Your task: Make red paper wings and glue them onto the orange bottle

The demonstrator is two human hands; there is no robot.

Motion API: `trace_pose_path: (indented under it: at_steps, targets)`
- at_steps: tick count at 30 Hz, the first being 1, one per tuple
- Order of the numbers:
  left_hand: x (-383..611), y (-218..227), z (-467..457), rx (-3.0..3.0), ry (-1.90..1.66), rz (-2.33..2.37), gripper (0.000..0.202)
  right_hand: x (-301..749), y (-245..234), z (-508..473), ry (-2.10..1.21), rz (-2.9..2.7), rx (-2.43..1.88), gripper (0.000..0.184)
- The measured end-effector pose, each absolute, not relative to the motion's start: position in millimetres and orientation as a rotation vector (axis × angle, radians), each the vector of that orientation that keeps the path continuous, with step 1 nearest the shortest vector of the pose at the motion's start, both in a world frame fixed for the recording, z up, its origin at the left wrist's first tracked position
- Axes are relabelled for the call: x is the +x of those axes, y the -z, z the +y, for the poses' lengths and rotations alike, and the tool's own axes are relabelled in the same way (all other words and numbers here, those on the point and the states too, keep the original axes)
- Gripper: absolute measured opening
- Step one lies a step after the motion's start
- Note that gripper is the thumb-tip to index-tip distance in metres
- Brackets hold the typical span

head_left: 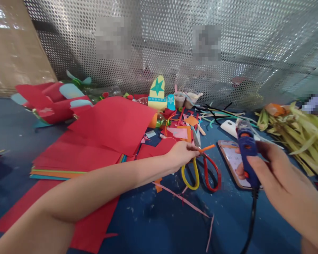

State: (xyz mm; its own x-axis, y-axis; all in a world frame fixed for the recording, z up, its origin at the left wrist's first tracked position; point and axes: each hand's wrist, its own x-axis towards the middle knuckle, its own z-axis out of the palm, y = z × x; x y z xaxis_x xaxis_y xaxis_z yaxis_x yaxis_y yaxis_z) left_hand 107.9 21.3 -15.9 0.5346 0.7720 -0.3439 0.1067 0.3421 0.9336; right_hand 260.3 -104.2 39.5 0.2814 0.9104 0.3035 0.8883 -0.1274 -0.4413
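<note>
My left hand (181, 155) reaches across the middle of the table, its fingers pinched on a small orange paper strip (207, 147). Just beneath it lies a pair of scissors (211, 180) with one yellow and one red handle, blades pointing away. In my right hand (278, 173) is a dark blue hot glue gun (248, 158), nozzle upward, with a black cord running down from it. Below the glue gun rests a phone (224, 150) with a lit screen, partly covered by the gun and my fingers.
Red paper sheets (116, 121) are stacked at left over coloured ones. Behind stand red paper-covered shapes (51, 102) and a yellow piece with a green star (157, 88). Paper scraps (178, 132) lie mid-table, corn husks (302, 135) at right. A perforated metal panel (161, 42) closes the back.
</note>
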Motion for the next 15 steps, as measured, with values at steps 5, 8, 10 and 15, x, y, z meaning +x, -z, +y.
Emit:
trace_pose_path:
  at_steps: [5,8,10,15]
  targets:
    - [113,11,20,1.135,-0.545,0.938,0.014,240,-46,-103,-0.589,-1.362,-1.808,0.042]
    - [94,2,11,1.121,-0.577,0.915,0.014,235,-40,-96,-0.989,-1.109,-1.6,0.041]
    - [75,-3,4,1.1,-0.56,0.878,0.013,235,-34,-94,-1.228,-1.008,-1.435,0.04]
    - [25,8,-10,0.977,-0.6,0.882,0.009,223,-23,-106,-1.319,-1.105,-1.339,0.04]
